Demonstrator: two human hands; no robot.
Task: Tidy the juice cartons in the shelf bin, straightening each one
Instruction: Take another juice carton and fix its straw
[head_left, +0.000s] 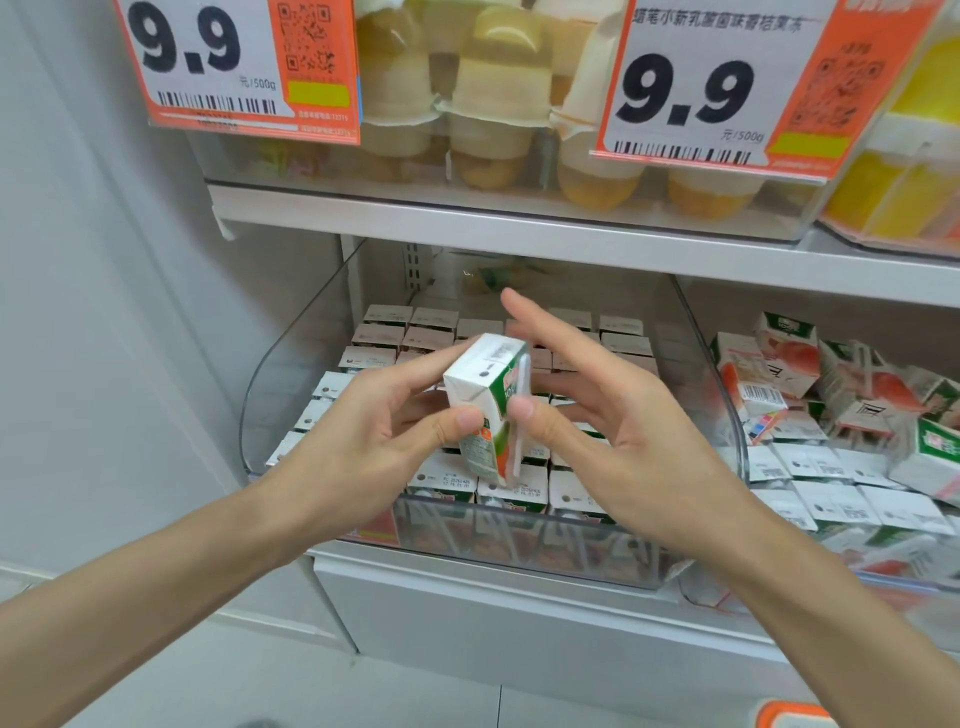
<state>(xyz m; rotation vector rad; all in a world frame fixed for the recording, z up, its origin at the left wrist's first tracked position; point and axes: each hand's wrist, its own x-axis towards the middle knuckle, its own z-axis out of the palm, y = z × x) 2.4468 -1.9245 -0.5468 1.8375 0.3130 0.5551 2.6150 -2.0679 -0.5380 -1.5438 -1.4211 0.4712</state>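
Single wide-angle view from a head-worn camera, looking forward and slightly down into a shop shelf (519, 228) at close range. The grip, where the left hand (363, 431) holds a juice carton (485, 405), sits at centre frame. The clear shelf bin (270, 395) lies just behind and below the grip; price tags (208, 62) fill the top edge, well above it. Forearms (156, 587) enter from both bottom corners.

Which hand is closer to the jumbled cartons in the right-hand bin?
Right. The right hand sits just left of the jumbled cartons; the left hand is farther left, gripping a carton.
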